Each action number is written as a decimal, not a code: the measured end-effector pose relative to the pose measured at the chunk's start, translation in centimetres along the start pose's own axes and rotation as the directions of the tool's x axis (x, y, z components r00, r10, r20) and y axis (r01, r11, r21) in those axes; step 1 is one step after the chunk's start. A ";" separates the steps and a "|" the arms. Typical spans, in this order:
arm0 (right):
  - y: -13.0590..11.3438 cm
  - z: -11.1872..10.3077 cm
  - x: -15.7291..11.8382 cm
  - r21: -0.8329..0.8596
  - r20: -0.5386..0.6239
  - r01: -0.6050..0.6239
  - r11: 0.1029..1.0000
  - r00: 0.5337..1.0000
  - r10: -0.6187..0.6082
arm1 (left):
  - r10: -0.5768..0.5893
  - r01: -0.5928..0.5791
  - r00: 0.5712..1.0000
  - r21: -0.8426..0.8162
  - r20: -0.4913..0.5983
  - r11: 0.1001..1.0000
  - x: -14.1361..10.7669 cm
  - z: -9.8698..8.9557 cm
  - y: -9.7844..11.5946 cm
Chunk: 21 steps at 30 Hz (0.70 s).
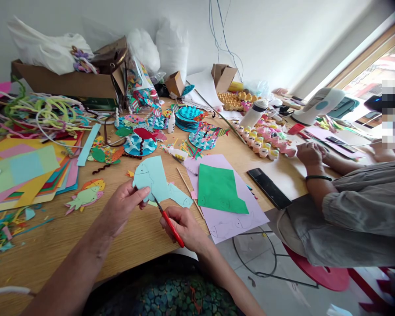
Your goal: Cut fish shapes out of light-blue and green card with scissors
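My left hand [128,199] pinches a sheet of light blue paper [156,173] between thumb and fingers. A fish outline is drawn on that paper, and part of its edge is cut. Red-handled scissors [172,227] are in my right hand [184,226], their blades at the paper's lower edge beside my left thumb. Just right of them, a green paper [217,186] with drawn outlines lies on a lilac sheet [250,219] that bears fish drawings. A thin wooden stick [184,182] rests between the blue and lilac papers.
Cut paper fish [85,195] and stacked coloured paper [62,175] lie on the left, with paper scraps [6,230] nearer. Glue bottles [171,122] and blue paper-wave crafts [140,145] stand farther back. A black phone [269,188] lies near another person's clasped hands [311,153] at right.
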State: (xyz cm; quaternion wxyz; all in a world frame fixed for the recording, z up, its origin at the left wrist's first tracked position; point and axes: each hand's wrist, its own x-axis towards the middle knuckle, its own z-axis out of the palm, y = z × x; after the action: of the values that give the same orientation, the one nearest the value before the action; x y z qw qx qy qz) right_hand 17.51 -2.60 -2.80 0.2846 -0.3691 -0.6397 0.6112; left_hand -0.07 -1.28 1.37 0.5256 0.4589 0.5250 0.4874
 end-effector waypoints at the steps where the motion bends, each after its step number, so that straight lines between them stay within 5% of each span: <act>1: 0.0 0.0 0.0 0.023 0.001 -0.006 1.000 1.000 0.006 | 0.000 0.000 1.000 -0.002 -0.010 1.000 0.0 0.1 0.0; 9: -0.3 0.7 0.2 0.289 0.044 -0.113 0.950 0.994 0.105 | -0.044 0.041 0.998 -0.063 -0.046 0.997 -0.5 1.2 0.3; 21: 0.3 1.1 0.4 0.356 0.048 -0.092 0.930 0.996 0.080 | -0.055 0.053 0.997 -0.041 -0.057 0.998 -0.7 1.7 0.3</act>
State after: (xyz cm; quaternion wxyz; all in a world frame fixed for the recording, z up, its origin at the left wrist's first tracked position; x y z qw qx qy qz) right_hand 16.47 -2.90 -3.19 0.3095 -0.3290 -0.5056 0.7351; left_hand 1.61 -1.87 1.76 0.5322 0.4196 0.5425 0.4964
